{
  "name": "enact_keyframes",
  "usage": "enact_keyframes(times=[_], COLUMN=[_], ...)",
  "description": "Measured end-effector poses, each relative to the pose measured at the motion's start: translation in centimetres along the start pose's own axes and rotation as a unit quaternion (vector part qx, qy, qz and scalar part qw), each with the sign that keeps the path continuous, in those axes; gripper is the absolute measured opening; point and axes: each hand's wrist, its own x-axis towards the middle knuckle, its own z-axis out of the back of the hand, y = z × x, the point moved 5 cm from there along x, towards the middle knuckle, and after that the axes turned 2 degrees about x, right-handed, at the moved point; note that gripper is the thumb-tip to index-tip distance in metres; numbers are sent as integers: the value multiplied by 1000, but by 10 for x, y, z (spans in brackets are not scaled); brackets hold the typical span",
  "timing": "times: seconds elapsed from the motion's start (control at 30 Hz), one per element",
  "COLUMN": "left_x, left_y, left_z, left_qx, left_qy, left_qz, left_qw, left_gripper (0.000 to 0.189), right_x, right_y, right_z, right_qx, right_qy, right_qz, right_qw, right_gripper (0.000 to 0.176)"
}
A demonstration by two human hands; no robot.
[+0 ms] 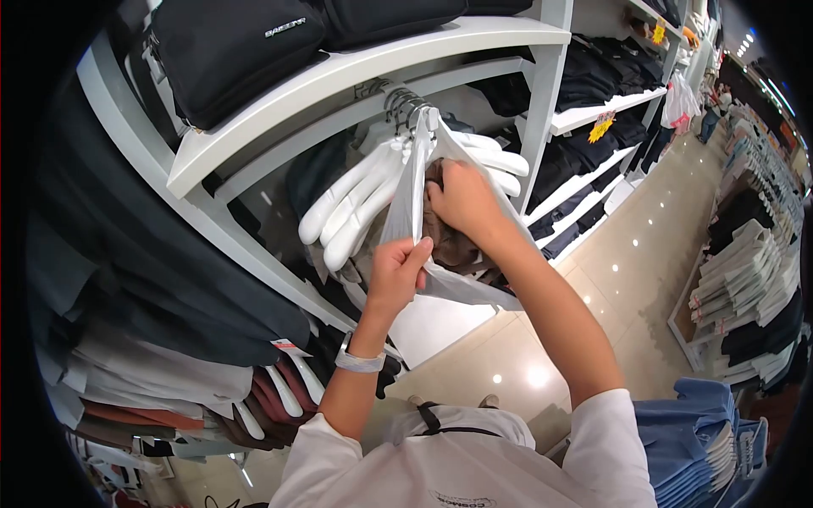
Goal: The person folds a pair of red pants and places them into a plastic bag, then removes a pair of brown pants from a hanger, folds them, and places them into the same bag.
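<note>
A light grey plastic bag (pixel 402 207) hangs from the rail, its mouth pulled apart toward me. My left hand (pixel 396 275) is closed in a pinch on the bag's near edge. Inside the opening, my right hand (pixel 464 203) has its fingers curled down against brown, crumpled contents (pixel 453 250). Its fingertips are hidden, so what it grips cannot be made out. White hangers (pixel 360 203) hang close on the left of the bag, and more white hangers (pixel 500 161) stick out on its right.
Black bags (pixel 237 59) stand on a white shelf (pixel 381 55) above the rail. Folded dark clothes (pixel 605 76) fill shelves at right. Hanging garments (pixel 161 372) crowd the left, and blue shirts (pixel 686 440) hang at lower right. A tiled floor aisle (pixel 627 262) runs between racks.
</note>
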Motion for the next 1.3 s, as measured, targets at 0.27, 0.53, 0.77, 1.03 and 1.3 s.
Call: enact_keyframes(times=[0.27,0.53,0.77,1.03,1.3], left_x=[-5,-7,-7,-2,-10], left_y=[-2,-11,3,9,-13], left_z=[3,4,9,12,-22], left_qx=[-24,-75,-51,91,28], left_qy=[-19,-50,-95,-195,-279], left_qz=[1,-13,-22,-115,9], left_qw=[1000,996,994,970,960], left_gripper=[36,35,35,29,18], right_x=[-25,-6,-57,-103,-104], right_y=[-21,-10,1,-42,-95], right_z=[-59,-52,3,97,62], right_qx=[19,-24,107,122,74], right_qy=[86,281,-11,-171,86], right_qz=[116,-115,144,25,-52], right_qw=[989,952,984,977,992], right_gripper=[45,49,34,37,49])
